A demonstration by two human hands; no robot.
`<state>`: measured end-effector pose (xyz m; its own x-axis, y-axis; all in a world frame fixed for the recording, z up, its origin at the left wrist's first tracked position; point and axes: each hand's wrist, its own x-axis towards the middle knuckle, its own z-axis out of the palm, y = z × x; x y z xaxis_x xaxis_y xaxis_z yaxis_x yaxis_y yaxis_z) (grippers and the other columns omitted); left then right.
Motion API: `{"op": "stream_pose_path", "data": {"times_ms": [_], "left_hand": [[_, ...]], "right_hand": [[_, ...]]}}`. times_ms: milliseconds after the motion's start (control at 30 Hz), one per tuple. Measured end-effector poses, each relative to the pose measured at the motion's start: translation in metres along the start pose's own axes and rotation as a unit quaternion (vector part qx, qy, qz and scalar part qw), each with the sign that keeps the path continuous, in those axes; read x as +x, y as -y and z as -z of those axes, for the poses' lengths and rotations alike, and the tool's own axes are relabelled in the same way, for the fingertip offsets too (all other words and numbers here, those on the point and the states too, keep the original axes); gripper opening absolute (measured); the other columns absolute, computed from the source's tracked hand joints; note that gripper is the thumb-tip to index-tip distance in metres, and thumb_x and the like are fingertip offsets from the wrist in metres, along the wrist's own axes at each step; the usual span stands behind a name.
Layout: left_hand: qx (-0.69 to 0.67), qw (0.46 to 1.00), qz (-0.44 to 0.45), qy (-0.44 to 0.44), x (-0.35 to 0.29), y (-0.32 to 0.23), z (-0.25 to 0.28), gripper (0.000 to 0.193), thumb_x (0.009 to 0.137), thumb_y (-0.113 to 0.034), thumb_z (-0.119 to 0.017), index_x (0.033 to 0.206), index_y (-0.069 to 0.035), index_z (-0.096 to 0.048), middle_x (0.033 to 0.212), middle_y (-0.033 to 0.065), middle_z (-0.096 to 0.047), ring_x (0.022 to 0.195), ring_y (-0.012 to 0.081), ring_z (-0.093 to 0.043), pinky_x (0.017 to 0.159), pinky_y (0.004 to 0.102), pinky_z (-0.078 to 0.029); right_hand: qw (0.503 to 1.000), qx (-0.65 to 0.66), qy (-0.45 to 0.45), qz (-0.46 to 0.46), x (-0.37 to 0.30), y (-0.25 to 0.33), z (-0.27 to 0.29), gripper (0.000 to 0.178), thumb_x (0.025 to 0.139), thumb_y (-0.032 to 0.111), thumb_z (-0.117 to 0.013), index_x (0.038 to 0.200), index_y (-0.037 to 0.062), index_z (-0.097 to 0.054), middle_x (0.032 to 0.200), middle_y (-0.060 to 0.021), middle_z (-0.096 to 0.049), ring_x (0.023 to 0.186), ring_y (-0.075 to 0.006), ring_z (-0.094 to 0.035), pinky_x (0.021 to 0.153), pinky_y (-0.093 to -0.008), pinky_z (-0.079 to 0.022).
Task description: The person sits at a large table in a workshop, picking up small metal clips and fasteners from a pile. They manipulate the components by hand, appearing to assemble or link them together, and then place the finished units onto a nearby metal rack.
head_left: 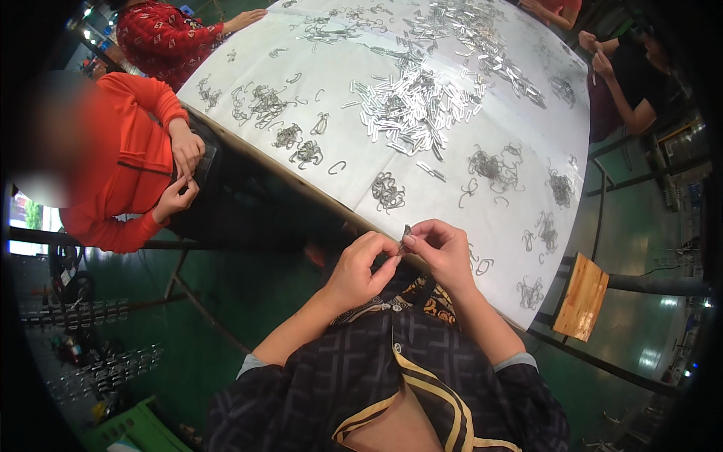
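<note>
Close to the table's near edge, my left hand (366, 264) and my right hand (440, 252) meet with fingers pinched. Between their fingertips is a small grey metal piece (407, 230); its exact shape is mostly hidden by the fingers. Just beyond them on the white-covered table (354, 177) lies a small heap of bent metal wire hooks (388, 191). A looser pile of similar hooks (493, 167) spreads to the right. Farther off is a large heap of flat, shiny metal strips (418, 109), with a few strays (431, 172) on its near side.
More clusters of hooks (260, 105) dot the table's left and right sides. A person in a red-orange top (135, 158) works at the left; others are at the far left and far right. A wooden stool (581, 297) stands beyond the table's right corner.
</note>
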<state>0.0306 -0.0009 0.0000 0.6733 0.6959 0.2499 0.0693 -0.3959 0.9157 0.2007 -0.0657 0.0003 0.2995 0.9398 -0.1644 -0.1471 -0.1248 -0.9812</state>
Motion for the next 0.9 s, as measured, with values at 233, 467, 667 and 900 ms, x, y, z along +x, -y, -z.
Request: {"op": "stream_pose_path", "data": {"times_ms": [233,467,667,900], "left_hand": [[0.061,0.998,-0.001,0.006,-0.001,0.000,-0.005,0.012,0.078,-0.003,-0.067,0.086,-0.003,-0.058,0.079,0.0099,-0.059,0.073,0.0283,-0.058,0.064,0.0372,-0.045],[0.139,0.989,-0.015,0.057,-0.004,0.008,-0.003,0.010,0.078,-0.005,-0.067,0.085,-0.004,-0.060,0.077,0.0099,-0.060,0.074,0.0290,-0.059,0.066,0.0395,-0.046],[0.129,0.983,0.012,0.132,0.020,0.013,0.020,0.011,0.079,-0.007,-0.068,0.089,-0.004,-0.064,0.085,0.0125,-0.065,0.082,0.0310,-0.063,0.073,0.0385,-0.050],[0.149,0.970,-0.100,0.166,0.093,0.031,-0.024,0.013,0.081,-0.004,-0.065,0.094,-0.003,-0.065,0.095,0.0122,-0.067,0.094,0.0316,-0.062,0.083,0.0383,-0.050]], "right_hand": [[0.991,-0.111,-0.029,0.072,-0.015,0.006,-0.006,0.009,0.082,0.005,-0.071,0.086,-0.0021,-0.068,0.078,-0.0067,-0.069,0.071,-0.0117,-0.065,0.065,-0.0256,-0.051],[0.957,-0.216,-0.025,0.194,-0.020,-0.012,-0.005,0.008,0.078,-0.001,-0.068,0.085,0.0002,-0.066,0.082,-0.0117,-0.064,0.073,-0.0248,-0.063,0.064,-0.0321,-0.050],[0.947,-0.227,-0.035,0.226,-0.024,-0.031,-0.003,0.011,0.077,0.002,-0.070,0.085,0.0022,-0.063,0.082,-0.0123,-0.062,0.078,-0.0314,-0.060,0.069,-0.0374,-0.048],[0.944,-0.233,-0.046,0.230,-0.025,-0.058,0.002,0.012,0.077,0.003,-0.070,0.086,0.0039,-0.062,0.083,-0.0120,-0.061,0.080,-0.0316,-0.059,0.072,-0.0393,-0.048]]}}
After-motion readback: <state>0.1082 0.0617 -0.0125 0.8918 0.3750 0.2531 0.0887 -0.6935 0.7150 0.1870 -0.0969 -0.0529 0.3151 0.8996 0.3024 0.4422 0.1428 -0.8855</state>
